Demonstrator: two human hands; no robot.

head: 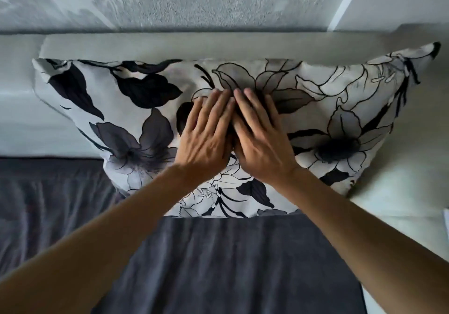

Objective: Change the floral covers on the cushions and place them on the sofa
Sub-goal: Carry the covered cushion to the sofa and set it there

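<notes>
A large cushion (340, 100) in a white cover printed with black and grey flowers leans against the pale sofa backrest (170, 45). Its lower edge rests on the dark grey throw on the seat. My left hand (206, 131) lies flat on the middle of the cushion with straight fingers. My right hand (261, 134) presses flat beside it, the two hands touching side by side. The fabric dents a little under the fingertips. Neither hand holds anything.
A dark grey throw (218, 265) covers the sofa seat in front of me. Pale sofa upholstery (393, 204) shows at the right and at the left. A textured grey wall (170, 0) rises behind the backrest. A white edge (446, 219) peeks in at the far right.
</notes>
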